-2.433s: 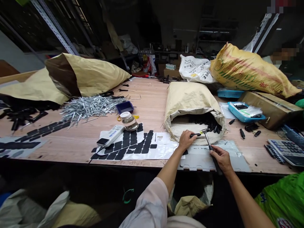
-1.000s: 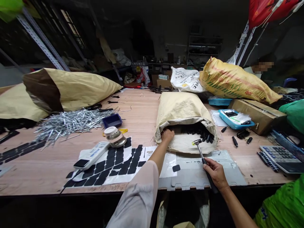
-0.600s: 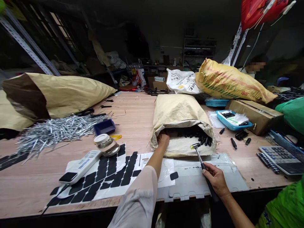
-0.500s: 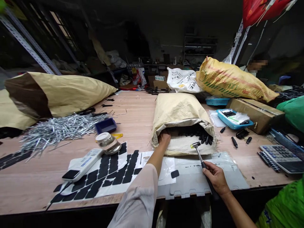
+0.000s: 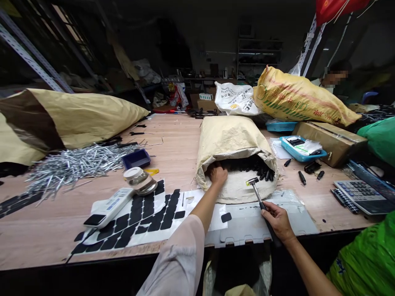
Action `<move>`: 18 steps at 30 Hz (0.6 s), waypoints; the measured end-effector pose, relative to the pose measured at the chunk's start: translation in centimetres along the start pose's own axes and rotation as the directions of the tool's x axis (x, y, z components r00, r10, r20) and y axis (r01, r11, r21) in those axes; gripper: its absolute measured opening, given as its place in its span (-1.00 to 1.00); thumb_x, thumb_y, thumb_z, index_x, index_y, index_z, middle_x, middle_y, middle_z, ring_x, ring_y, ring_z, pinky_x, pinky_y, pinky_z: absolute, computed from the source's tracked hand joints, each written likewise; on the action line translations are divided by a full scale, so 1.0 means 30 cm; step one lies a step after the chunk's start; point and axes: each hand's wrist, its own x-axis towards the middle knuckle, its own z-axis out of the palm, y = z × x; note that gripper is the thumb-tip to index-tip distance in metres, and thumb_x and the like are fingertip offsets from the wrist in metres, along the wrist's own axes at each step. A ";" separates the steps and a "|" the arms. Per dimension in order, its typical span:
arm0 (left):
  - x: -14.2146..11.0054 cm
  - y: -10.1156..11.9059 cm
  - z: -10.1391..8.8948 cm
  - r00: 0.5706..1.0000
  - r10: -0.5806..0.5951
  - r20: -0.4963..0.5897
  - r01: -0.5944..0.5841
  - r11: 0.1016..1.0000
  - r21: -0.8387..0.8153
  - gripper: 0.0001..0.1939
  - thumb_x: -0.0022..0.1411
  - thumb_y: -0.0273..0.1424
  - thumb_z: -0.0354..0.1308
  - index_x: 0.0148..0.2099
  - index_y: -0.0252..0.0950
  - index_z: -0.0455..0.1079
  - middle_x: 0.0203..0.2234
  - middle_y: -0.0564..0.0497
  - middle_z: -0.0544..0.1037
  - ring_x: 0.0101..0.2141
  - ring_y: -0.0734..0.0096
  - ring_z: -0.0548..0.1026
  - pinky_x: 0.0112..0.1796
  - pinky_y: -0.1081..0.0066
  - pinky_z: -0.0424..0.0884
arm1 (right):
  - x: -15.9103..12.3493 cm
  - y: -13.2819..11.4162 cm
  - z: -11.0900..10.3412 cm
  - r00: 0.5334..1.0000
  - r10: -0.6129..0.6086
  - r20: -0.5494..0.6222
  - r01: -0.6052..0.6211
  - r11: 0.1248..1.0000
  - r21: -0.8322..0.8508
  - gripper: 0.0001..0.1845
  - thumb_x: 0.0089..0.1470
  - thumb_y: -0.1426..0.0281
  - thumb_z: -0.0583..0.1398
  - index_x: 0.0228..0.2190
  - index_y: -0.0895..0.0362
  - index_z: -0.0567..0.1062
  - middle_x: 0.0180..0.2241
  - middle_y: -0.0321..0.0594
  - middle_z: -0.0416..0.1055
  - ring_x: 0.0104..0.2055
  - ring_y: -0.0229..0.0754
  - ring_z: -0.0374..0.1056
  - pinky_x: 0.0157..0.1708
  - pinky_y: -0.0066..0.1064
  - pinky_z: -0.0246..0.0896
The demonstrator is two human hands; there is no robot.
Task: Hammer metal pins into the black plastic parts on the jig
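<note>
Inside the mouth of a cream woven sack (image 5: pixel 234 133) is my left hand (image 5: pixel 219 175), its fingers partly hidden in the shadow there. I cannot make out whether it holds anything. Several black handles (image 5: pixel 266 174) lie in the sack, to the right of that hand. My right hand (image 5: pixel 279 222) is wrapped round the black grip of a small hammer (image 5: pixel 254 189). The hammer's head, with a yellowish face, hangs in front of the sack's opening. Below the hammer lies a grey plastic sheet (image 5: pixel 243 228) at the table's front edge.
To the left lie a heap of metal rods (image 5: pixel 83 164), a navy tray (image 5: pixel 136 158), a glass jar (image 5: pixel 141 181) and sheets of black stickers (image 5: pixel 135 218). At right are a calculator (image 5: pixel 367 195), a blue basket (image 5: pixel 304 154) and a cardboard box (image 5: pixel 331 142). A person sits at far right.
My left hand has shifted slightly right inside the sack, and its knuckles show more. The right hand keeps hold of the hammer. The whole view has tilted a little.
</note>
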 end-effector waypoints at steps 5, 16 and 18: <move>-0.136 0.017 0.037 0.971 0.224 -0.078 -0.223 0.975 0.027 -0.48 0.28 -0.36 0.00 0.27 -0.24 0.29 0.21 -0.30 0.30 0.18 -0.09 0.30 0.12 0.08 0.26 | 0.006 0.015 -0.003 1.000 0.000 -0.014 0.000 1.000 0.000 -0.49 -0.11 0.11 0.38 -0.18 0.19 0.66 -0.37 -0.11 0.59 -0.39 -0.10 0.48 -0.36 -0.30 0.45; -0.232 -0.090 0.001 0.969 0.119 -0.217 -0.163 0.966 -0.201 -0.30 0.09 -0.43 0.22 0.30 -0.26 0.21 0.07 -0.22 0.31 0.13 0.03 0.33 0.17 0.15 0.24 | 0.025 0.030 -0.017 1.000 -0.001 -0.006 0.001 1.000 -0.008 -0.49 -0.11 0.16 0.35 -0.16 0.22 0.66 -0.39 -0.15 0.57 -0.40 -0.14 0.44 -0.32 -0.32 0.40; -0.235 -0.102 0.000 0.976 0.069 -0.206 -0.104 0.981 -0.165 -0.54 0.16 -0.38 0.21 0.13 -0.27 0.37 -0.04 -0.20 0.41 0.06 0.03 0.37 0.13 0.13 0.27 | 0.025 0.029 -0.017 1.000 0.002 -0.006 -0.002 1.000 0.002 -0.51 -0.11 0.17 0.35 -0.16 0.21 0.66 -0.39 -0.16 0.57 -0.42 -0.15 0.43 -0.33 -0.32 0.40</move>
